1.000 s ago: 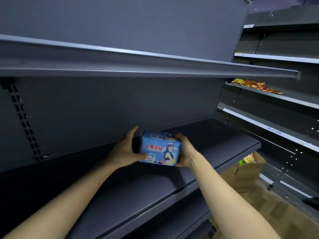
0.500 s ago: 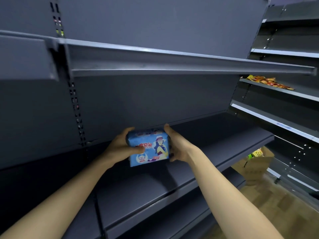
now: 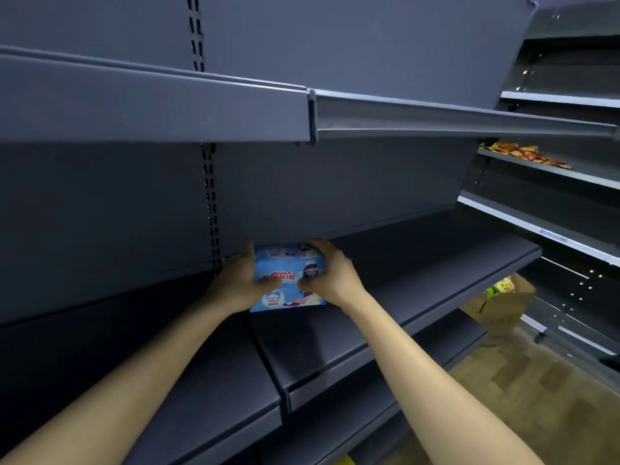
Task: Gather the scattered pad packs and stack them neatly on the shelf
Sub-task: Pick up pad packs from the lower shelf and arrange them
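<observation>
At the far left a dark grey metal upper shelf (image 3: 161, 105) juts out overhead; below it, a slotted black upright strip (image 3: 209, 203) runs down the grey back panel (image 3: 335, 182). Just right of the foot of that strip, the left hand (image 3: 240, 283) grips the left side of a light blue soft plastic pad pack printed with red characters and a cartoon figure in a hat (image 3: 290, 280); its fingers reach behind the pack's left end and its thumb is curled across the front face. The pack stands upright, deep on the dark grey metal middle shelf (image 3: 419, 263), close to the back panel; its lower edge meets the shelf board, though whether it rests there I cannot tell. The right hand (image 3: 330, 276) clasps the pack's right side; its fingers are bent over the top right corner and its thumb presses the front; the two thumbs lie near each other on the front face. Further right, on a neighbouring grey shelf unit (image 3: 553, 171), lies a scatter of orange and yellow snack packets (image 3: 526, 154); lower down, a brown cardboard box (image 3: 503, 310) stands on the wood-patterned floor (image 3: 536, 397), with a yellow and green item (image 3: 503, 285) showing at its open top.
</observation>
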{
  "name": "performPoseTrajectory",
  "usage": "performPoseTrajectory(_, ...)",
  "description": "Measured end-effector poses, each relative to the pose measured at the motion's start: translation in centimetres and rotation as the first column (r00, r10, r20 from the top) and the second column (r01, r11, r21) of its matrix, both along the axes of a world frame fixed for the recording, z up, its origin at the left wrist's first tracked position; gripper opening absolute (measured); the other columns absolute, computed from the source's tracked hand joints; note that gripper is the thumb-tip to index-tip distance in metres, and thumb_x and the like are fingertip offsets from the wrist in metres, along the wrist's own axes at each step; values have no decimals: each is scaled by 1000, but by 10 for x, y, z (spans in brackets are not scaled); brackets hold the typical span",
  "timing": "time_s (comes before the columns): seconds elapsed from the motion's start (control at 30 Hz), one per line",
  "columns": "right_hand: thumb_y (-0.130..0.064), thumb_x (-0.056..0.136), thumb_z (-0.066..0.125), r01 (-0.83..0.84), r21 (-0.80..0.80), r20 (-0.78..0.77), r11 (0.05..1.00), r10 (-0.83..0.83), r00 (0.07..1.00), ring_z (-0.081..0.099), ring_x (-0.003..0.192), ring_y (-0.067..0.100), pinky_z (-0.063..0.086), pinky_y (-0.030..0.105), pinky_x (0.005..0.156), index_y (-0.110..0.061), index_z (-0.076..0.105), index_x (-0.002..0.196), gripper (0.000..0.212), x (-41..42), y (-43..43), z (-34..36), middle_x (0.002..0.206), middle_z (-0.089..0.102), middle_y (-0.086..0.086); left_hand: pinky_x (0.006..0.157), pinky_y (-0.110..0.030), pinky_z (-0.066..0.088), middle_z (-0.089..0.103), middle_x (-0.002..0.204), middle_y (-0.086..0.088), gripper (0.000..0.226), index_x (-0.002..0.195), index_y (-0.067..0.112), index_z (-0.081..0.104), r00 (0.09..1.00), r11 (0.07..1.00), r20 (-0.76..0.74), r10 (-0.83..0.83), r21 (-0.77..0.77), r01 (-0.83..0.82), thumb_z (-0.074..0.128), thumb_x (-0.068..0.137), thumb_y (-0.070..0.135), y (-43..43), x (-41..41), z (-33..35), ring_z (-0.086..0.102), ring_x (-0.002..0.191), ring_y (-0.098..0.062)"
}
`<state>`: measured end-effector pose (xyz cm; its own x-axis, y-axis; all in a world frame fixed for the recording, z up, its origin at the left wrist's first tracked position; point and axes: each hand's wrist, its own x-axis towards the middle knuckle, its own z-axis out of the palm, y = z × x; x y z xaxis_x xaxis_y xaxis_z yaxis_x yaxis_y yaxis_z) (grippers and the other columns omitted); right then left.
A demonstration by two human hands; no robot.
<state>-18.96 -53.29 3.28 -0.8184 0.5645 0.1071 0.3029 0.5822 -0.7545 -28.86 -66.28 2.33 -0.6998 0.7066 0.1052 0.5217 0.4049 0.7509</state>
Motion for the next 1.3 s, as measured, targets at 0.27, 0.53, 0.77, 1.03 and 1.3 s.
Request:
performPoseTrajectory(0.27,-8,74,67,25,140,6,990,-26,1000,58,106,28,50,35,88,-19,46,135,65,4,-37,1,121,58,8,86,-29,40,54,130,-14,68,134,6,38,969,973,-189,157,-138,-184,72,79,26,-27,14,10,49,120,-31)
performPoseTrajectory(0.53,-6,79,62,-81,271,1,959,84,997,52,109,35,47,34,91,-15,43,136,61,5,-63,6,132,37,13,91,-33,41,44,133,-14,69,136,16,43,915,947,-272,297,-36,-318,75,74,13,-51,34,19,51,115,-32)
performPoseTrajectory(0.77,-1,76,58,-229,313,50,922,225,973,50,105,39,45,30,83,-15,43,132,59,24,-88,3,133,31,14,85,-31,41,41,130,-9,62,131,20,47,878,909,-304,369,-77,-409,70,74,14,-81,71,13,48,117,-29)
performPoseTrajectory(1.03,-3,81,58,-450,363,74,816,456,887,50,105,34,37,25,76,-13,44,129,52,30,-159,0,133,32,14,81,-27,39,45,129,-3,56,126,19,53,751,791,-321,577,-10,-612,73,74,13,-161,111,7,52,110,-25)
performPoseTrajectory(1.3,-8,85,57,-629,377,89,680,649,755,46,112,30,42,28,80,-12,41,131,50,38,-251,-1,141,25,12,78,-23,36,42,127,0,58,131,20,49,603,623,-287,745,-24,-782,71,78,20,-252,145,1,54,103,-22)
